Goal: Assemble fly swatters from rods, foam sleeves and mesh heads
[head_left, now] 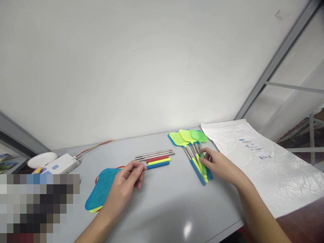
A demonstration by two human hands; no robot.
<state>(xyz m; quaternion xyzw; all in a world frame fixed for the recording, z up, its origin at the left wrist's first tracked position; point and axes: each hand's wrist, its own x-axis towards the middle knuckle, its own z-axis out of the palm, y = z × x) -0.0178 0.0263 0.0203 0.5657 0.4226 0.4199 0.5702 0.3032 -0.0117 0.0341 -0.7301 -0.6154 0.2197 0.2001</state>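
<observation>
My left hand [128, 179] is closed in a pinch at the left end of a blue handle [159, 165]. A yellow handle [160, 161] and a red handle [158, 158] lie beside the blue one, with several metal rods [154, 154] behind them. Partly under my left wrist is a stack of mesh swatter heads [103, 185], blue on top, yellow and red edges showing. My right hand [215, 163], thumb and index finger apart, rests at the handle of a green fly swatter [203, 164]. Several more fly swatters [196, 165], yellow and blue, lie fanned beneath and beside it.
A white plastic mailer [248, 158] with a printed label covers the right side of the grey table [162, 202]. At the left are a white power strip [62, 163] with a cord and a white round object [42, 160]. A pale wall panel [152, 74] stands behind.
</observation>
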